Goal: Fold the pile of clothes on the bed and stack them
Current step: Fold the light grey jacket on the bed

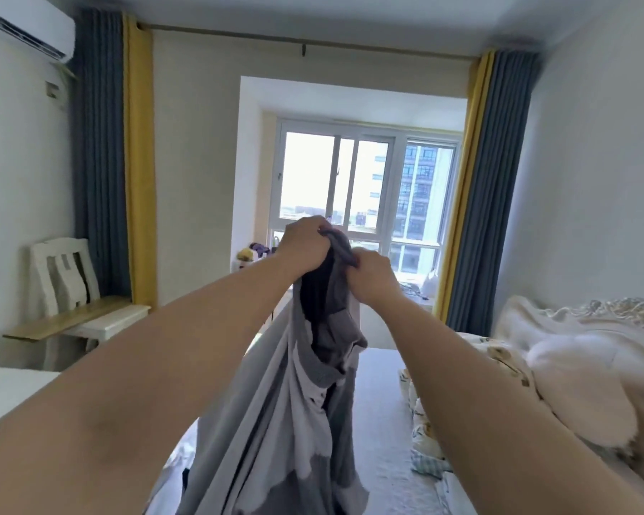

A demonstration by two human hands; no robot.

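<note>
Up high, garment: a grey garment [276,421] with pale patches and a darker grey collar hung in the air over the bed, lifted at arm's length in front of the window.
Left hand: the left hand [305,245] had its fingers curled round the bunched top edge of the fabric, pinching it tight.
Right hand: the right hand [372,273] gripped the same top edge just beside the left, thumb and fingers closed on the cloth; the two hands were almost touching.
In the way: the hanging cloth and both forearms hid the middle of the bed and part of the window sill.
Bed: the bed [382,403] showed a pale sheet under the garment, with a small checked piece [430,464] and printed bedding [417,381] lying to the right.
Right side: a cream fluffy blanket [558,362] was heaped there, blurred, possibly with clothes mixed in.
Room: a window [365,187] with buildings outside, blue and yellow curtains [108,172] at both sides, a white air conditioner [27,27] high on the left wall.
Left wall: a white chair [66,276] stood with a wooden board [67,317] resting across its seat.
Sill: small things [253,250] sat on the sill, too blurred to name.
</note>
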